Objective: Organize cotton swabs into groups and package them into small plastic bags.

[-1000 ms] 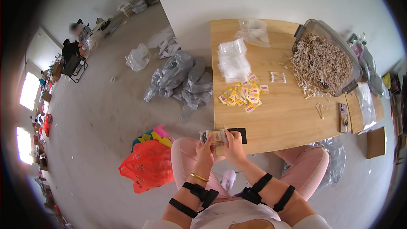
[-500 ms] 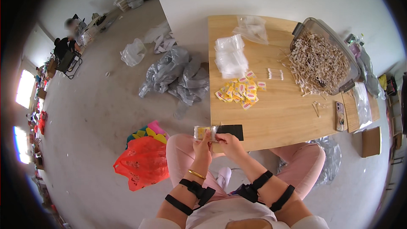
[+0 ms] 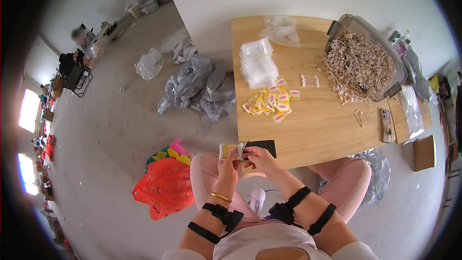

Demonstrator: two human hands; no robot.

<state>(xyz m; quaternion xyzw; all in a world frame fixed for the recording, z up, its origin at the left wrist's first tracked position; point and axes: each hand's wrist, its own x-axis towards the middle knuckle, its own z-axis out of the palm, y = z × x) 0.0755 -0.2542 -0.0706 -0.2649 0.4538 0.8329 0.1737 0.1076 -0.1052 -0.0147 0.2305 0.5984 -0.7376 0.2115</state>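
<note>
A small clear bag of cotton swabs (image 3: pixel 224 150) with a yellow card inside is held at the table's near left corner. My left hand (image 3: pixel 228 166) grips it from below, thumb across its front. At the bag's right edge, the fingers of my right hand (image 3: pixel 260 159) are closed on the plastic, though their tips are partly hidden. A flat black piece (image 3: pixel 267 147) lies on the table just beyond my right hand. Farther up are a pile of yellow-and-white cards (image 3: pixel 269 103), a stack of clear bags (image 3: pixel 259 65) and a short row of cotton swabs (image 3: pixel 310 81).
A grey bin (image 3: pixel 400 65) heaped with loose swabs (image 3: pixel 358 67) stands at the table's far right. Near the right edge lies a phone (image 3: pixel 386 126). On the floor are a red bag (image 3: pixel 166 185) and grey plastic bags (image 3: pixel 192 84). Another person (image 3: pixel 72 62) sits far left.
My right-hand fingers have shifted slightly up along the bag's right edge. My left hand keeps its hold on the bag. The whole view has moved a little.
</note>
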